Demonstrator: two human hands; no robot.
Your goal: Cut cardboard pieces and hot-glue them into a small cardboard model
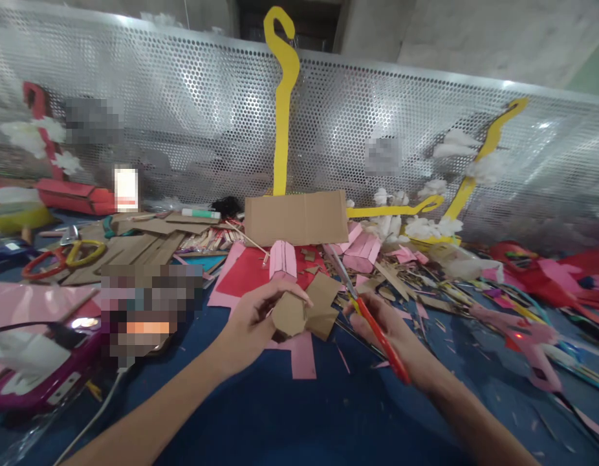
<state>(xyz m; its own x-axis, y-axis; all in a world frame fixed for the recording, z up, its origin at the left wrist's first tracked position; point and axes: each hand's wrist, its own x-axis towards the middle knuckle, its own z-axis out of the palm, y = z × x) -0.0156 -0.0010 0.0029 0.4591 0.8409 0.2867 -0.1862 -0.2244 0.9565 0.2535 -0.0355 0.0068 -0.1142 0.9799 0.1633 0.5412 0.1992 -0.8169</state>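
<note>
Fingers of the left hand pinch a small many-sided cardboard piece, one flat face turned to the head view. Fingers of the right hand are curled around the red-and-yellow handles of a pair of scissors, whose blades point forward and slightly left, near the cardboard piece but apart from it. How far the blades are parted I cannot tell.

Just beyond the cardboard piece lie a flat cardboard scrap, a pink paper strip and a pink faceted paper tube at the edge of a red sheet. Behind them a rectangular cardboard panel stands across the middle, with a tall yellow hooked strip rising above it. A second yellow hooked strip extends to the panel's right, near another pink paper form.

At the right of the blue tabletop lies a pink glue gun, a small red light showing on it. At the left, scissors with a yellow handle loop rest by cardboard sheets, and a glue stick lies beyond. A perforated metal panel spans the back.
</note>
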